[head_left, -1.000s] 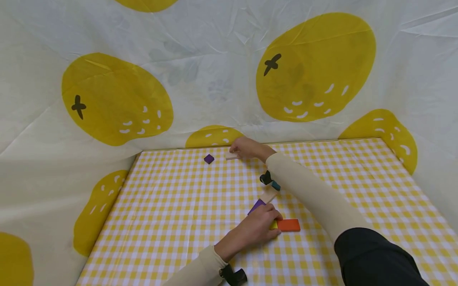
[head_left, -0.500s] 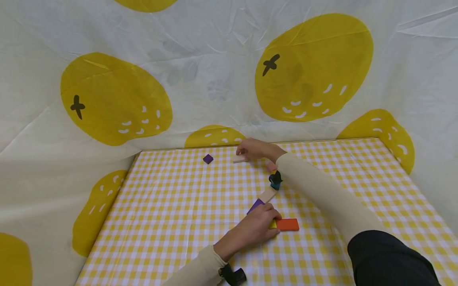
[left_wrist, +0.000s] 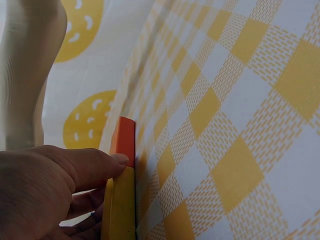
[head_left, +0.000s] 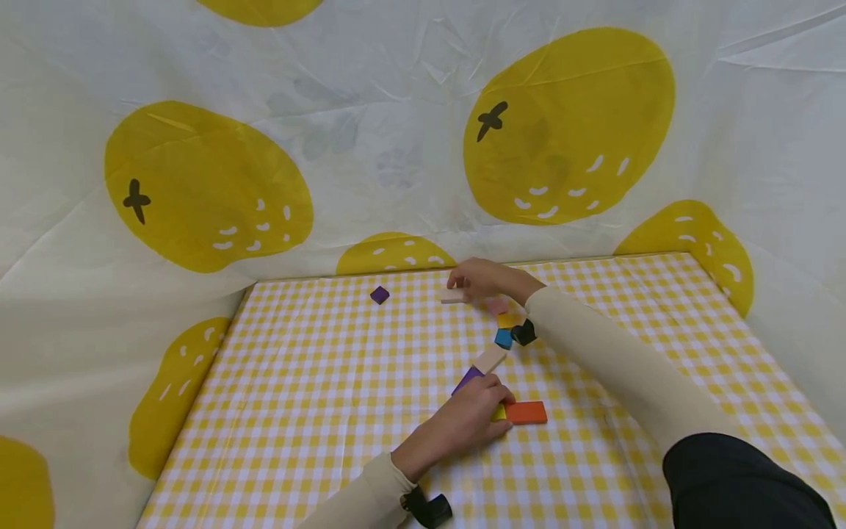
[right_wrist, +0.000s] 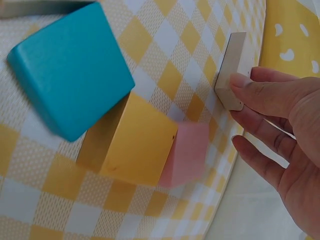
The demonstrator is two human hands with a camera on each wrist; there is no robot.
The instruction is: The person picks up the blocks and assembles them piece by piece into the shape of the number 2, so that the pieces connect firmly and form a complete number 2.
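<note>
My left hand [head_left: 459, 417] grips the yellow block [left_wrist: 120, 205] low on the tablecloth, its thumb at the seam with an orange-red block [head_left: 526, 413]. That block lies end to end with the yellow one. At the far side, my right hand [head_left: 489, 278] pinches a plain wooden block [right_wrist: 230, 75] between thumb and fingers. Close by it is a pink block [right_wrist: 190, 150], followed by an amber block [right_wrist: 140, 142] and a blue block [right_wrist: 72, 70]. The row bends on toward the left hand through a light wooden block [head_left: 490, 360] and a purple block [head_left: 468, 379], partly hidden by that hand.
A separate dark purple block [head_left: 380, 294] lies left of the right hand, near the back edge. Yellow-checked cloth [head_left: 297, 397] covers the table. A white curtain [head_left: 377, 132] with yellow fruit prints hangs behind it and along the sides.
My right hand has moved right and slightly nearer with the plain wooden block. Its forearm has shifted right, uncovering the pink, amber and blue blocks. The left hand keeps its place.
</note>
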